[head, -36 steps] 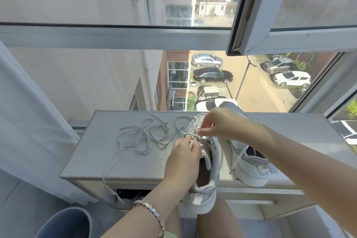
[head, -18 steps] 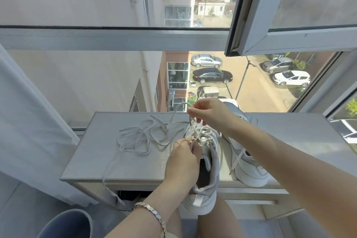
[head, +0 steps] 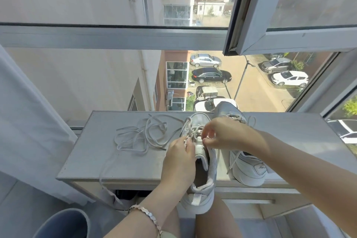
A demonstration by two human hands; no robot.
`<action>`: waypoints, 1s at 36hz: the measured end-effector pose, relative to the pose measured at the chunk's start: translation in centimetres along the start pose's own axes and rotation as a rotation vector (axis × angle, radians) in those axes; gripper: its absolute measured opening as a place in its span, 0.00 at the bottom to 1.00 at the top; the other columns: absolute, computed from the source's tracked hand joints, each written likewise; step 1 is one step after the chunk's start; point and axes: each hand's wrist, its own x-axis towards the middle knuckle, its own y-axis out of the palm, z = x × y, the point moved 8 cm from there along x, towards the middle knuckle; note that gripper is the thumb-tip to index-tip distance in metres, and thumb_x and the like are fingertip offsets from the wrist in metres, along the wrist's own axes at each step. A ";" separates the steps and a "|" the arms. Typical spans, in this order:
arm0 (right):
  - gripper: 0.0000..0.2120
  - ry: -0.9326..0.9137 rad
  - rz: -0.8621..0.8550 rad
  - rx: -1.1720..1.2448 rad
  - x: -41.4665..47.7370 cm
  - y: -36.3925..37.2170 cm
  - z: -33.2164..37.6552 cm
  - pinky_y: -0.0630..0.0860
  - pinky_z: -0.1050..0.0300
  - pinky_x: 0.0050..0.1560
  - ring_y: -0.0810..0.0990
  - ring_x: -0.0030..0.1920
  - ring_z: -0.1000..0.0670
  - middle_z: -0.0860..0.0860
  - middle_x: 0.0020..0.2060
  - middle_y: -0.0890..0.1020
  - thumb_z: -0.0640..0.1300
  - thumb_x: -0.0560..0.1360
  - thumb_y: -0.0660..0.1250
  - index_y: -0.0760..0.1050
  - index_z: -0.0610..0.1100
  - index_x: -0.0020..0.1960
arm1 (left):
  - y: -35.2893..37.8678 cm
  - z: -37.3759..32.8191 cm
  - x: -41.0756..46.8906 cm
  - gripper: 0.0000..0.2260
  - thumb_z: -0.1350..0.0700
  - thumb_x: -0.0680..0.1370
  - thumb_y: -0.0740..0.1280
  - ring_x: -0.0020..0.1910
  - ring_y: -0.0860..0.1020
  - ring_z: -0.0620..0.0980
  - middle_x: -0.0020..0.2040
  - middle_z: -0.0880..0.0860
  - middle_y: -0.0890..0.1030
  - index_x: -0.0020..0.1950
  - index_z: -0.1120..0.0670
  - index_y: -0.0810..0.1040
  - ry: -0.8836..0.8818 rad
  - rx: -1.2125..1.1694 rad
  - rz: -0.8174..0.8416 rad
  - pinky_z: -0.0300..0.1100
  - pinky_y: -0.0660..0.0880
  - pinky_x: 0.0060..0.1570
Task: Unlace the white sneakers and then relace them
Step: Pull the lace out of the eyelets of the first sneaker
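Observation:
A white sneaker (head: 202, 185) lies heel toward me, half over the front edge of a grey ledge (head: 123, 160). My left hand (head: 178, 158) grips its left eyelet side near the tongue. My right hand (head: 222, 134) pinches the lace at the upper eyelets. A second white sneaker (head: 245, 164), still laced, stands just to the right, partly hidden by my right forearm. A loose white lace (head: 141, 135) lies tangled on the ledge to the left, one end hanging over the front edge.
Large window panes rise right behind the ledge, and an open sash (head: 289, 9) juts in at the upper right. A white curtain (head: 25, 125) hangs on the left. A blue-grey bin (head: 63, 224) stands on the floor at the lower left.
My right hand had lifted the lace up and away over the toe, then came back down to the eyelets near the tongue. My left hand stayed on the sneaker.

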 end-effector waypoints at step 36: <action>0.11 -0.100 -0.142 0.768 0.4 1.2 -2.0 0.68 0.68 0.32 0.71 0.27 0.60 0.52 0.30 0.77 0.29 0.71 0.67 0.74 0.44 0.38 | -0.4 0.3 -0.3 0.15 0.52 0.82 0.50 0.38 0.68 0.49 0.37 0.49 0.70 0.36 0.48 0.64 -0.052 0.000 -0.065 0.42 0.60 0.37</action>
